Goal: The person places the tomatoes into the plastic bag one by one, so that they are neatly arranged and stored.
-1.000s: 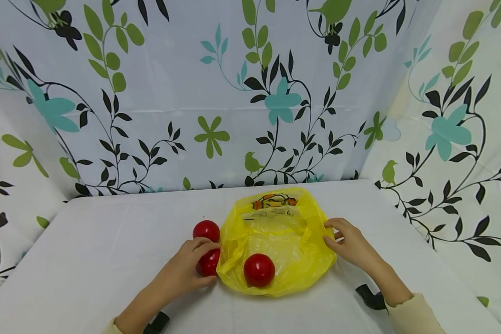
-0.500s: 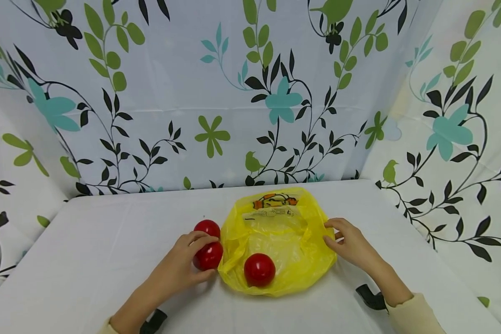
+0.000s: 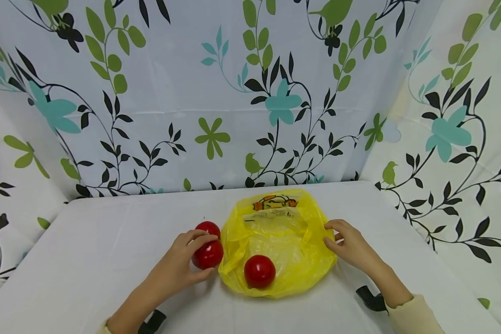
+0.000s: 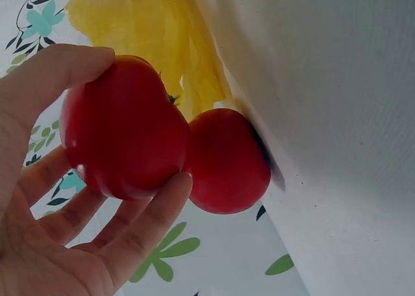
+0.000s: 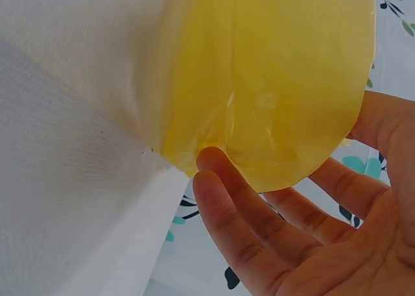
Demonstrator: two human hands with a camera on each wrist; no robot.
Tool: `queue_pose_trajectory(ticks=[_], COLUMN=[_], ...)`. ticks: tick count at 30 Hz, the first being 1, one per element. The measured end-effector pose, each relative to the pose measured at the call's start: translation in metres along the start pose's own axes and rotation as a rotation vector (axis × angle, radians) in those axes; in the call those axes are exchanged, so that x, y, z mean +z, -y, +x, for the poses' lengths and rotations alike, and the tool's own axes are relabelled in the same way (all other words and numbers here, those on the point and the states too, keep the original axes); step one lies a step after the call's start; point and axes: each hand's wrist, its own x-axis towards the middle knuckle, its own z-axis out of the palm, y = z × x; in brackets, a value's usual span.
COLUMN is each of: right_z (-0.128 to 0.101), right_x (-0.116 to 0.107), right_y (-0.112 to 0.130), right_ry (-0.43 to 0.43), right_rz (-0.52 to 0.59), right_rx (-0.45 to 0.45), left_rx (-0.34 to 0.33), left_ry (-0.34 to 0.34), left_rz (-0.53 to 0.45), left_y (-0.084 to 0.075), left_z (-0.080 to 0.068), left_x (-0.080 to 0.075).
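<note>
While left hand [image 3: 179, 265] curls fingers and thumb round tomato [image 3: 208, 254], fruit appears just off white table [image 3: 87, 260], beside yellow plastic bag [image 3: 294, 260] rim. Second tomato [image 3: 207, 228] behind grip; third tomato [image 3: 259, 271] inside bag. Right hand [image 3: 350, 246] pinches far bag edge. Step, judged: loading tomatoes; next calls for carrying fruit over rim into opening. Orange print on bag, unreadable.

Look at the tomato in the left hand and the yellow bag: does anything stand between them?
Nothing visible does. The left hand grips the tomato right beside the yellow bag, whose near edge lies low.
</note>
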Motion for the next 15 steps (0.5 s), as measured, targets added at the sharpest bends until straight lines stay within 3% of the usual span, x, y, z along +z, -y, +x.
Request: queue_pose_trajectory(ticks=[15], right_z=[0.0], right_x=[-0.001], right_y=[0.001], right_ry=[0.004], right_rz=[0.008], right_rx=[0.008], left_rx=[0.05], left_ry=[-0.092], left_rz=[-0.032], left_y=[-0.013], left_z=[-0.001], left_x=[-0.006])
